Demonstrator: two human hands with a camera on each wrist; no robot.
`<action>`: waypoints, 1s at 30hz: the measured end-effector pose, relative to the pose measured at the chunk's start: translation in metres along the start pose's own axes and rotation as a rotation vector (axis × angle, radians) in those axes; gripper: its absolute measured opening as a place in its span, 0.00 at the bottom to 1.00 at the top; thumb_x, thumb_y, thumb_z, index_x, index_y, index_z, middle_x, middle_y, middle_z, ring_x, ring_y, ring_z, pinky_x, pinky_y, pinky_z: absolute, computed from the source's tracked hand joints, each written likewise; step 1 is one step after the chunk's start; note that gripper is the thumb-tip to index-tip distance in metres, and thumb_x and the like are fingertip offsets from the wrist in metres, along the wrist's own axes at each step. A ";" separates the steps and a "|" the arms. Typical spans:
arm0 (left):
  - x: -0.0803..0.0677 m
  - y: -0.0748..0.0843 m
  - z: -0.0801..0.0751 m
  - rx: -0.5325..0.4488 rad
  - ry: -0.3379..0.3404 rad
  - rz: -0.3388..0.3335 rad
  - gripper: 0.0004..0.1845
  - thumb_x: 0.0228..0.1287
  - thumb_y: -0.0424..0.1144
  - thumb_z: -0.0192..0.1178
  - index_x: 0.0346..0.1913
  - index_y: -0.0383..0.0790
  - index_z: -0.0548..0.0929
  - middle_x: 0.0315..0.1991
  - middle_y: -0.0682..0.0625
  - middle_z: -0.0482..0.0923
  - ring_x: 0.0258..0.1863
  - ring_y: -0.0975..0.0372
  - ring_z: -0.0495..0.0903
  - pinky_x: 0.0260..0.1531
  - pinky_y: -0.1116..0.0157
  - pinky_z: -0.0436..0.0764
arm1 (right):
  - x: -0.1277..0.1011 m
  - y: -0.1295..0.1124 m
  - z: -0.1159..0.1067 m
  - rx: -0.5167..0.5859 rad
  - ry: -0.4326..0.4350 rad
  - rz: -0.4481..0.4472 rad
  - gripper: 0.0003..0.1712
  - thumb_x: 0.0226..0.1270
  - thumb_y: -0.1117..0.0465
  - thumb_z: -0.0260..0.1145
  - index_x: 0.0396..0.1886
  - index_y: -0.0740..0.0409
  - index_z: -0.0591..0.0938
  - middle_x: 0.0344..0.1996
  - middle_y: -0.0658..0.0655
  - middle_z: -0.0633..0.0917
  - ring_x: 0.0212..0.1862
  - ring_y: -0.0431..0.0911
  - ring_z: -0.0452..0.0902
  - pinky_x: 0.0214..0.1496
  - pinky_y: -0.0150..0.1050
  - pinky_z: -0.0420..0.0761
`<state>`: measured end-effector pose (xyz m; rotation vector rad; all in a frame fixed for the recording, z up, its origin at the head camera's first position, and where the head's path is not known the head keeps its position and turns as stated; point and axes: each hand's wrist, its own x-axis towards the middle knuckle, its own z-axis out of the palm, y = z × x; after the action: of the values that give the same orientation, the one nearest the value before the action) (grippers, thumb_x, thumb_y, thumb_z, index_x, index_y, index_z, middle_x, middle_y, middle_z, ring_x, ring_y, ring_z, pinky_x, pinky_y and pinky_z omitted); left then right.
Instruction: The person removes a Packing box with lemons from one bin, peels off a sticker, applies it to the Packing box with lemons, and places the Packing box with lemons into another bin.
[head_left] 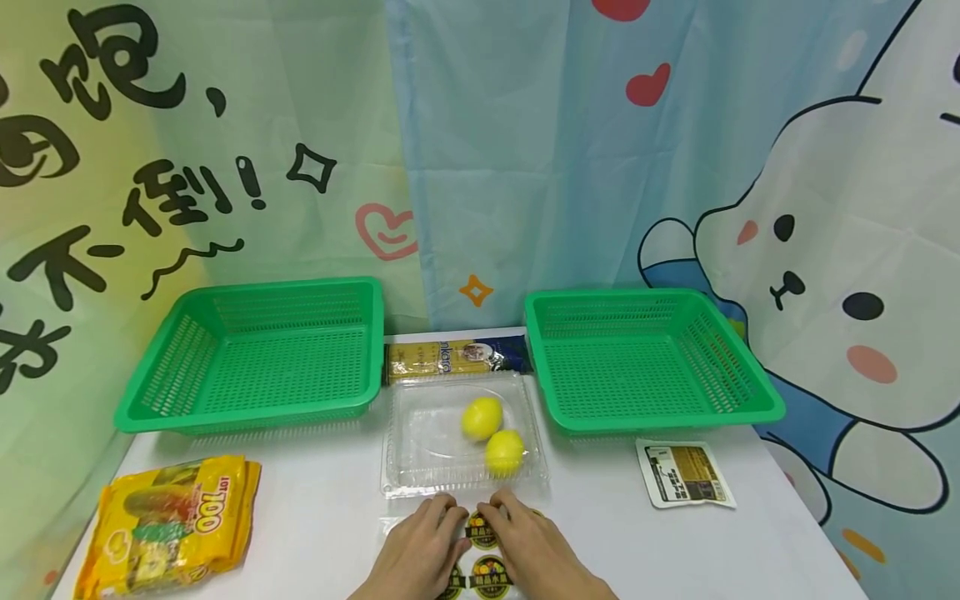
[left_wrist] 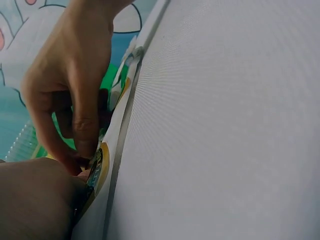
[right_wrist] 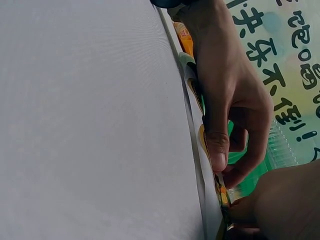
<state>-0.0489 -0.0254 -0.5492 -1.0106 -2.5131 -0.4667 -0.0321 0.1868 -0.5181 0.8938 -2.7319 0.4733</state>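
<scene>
A sticker sheet (head_left: 486, 575) with round black-and-yellow stickers lies at the table's front edge. Both hands are on it, fingertips close together. My left hand (head_left: 423, 546) holds the sheet down, thumb flat and fingers curled, as the right wrist view shows the left hand (right_wrist: 225, 90). My right hand (head_left: 528, 546) pinches the rim of one round sticker (left_wrist: 100, 165) between thumb and forefinger (left_wrist: 82, 135). Just beyond the hands sits a clear plastic clamshell (head_left: 420, 467) with two lemons (head_left: 482, 417) (head_left: 505, 452) in it.
Two green baskets stand at the back, left (head_left: 258, 354) and right (head_left: 645, 358), with a pasta packet (head_left: 453, 360) between them. A yellow snack bag (head_left: 172, 521) lies front left. A small flat packet (head_left: 684, 472) lies right of the clamshell. A cartoon curtain hangs behind.
</scene>
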 end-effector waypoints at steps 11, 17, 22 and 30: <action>-0.001 0.000 0.001 0.011 -0.001 0.000 0.15 0.62 0.47 0.74 0.46 0.44 0.84 0.44 0.54 0.77 0.35 0.65 0.78 0.29 0.72 0.79 | -0.001 -0.005 0.006 0.000 0.215 0.078 0.13 0.57 0.68 0.80 0.41 0.54 0.89 0.35 0.43 0.79 0.31 0.31 0.76 0.30 0.22 0.76; -0.001 0.000 0.001 0.005 -0.015 -0.001 0.16 0.63 0.46 0.74 0.47 0.43 0.84 0.45 0.54 0.77 0.36 0.65 0.78 0.30 0.71 0.80 | -0.001 -0.006 0.004 0.046 0.202 0.088 0.11 0.58 0.68 0.79 0.35 0.50 0.86 0.33 0.41 0.77 0.30 0.29 0.70 0.29 0.21 0.73; -0.001 -0.001 0.002 -0.001 -0.008 0.009 0.16 0.62 0.45 0.75 0.47 0.43 0.84 0.45 0.55 0.77 0.35 0.66 0.76 0.30 0.73 0.78 | 0.001 -0.002 -0.003 0.069 0.215 0.045 0.12 0.60 0.67 0.78 0.37 0.49 0.84 0.33 0.40 0.79 0.30 0.29 0.74 0.30 0.21 0.75; 0.000 -0.002 0.000 0.007 0.005 0.070 0.11 0.64 0.42 0.71 0.44 0.43 0.84 0.41 0.55 0.75 0.29 0.68 0.70 0.25 0.74 0.73 | 0.011 0.004 -0.042 0.376 0.151 0.074 0.07 0.71 0.65 0.71 0.42 0.48 0.85 0.38 0.42 0.86 0.34 0.28 0.76 0.35 0.24 0.79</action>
<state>-0.0502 -0.0271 -0.5495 -1.0899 -2.4644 -0.4386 -0.0383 0.1997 -0.4769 0.7993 -2.5868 1.0491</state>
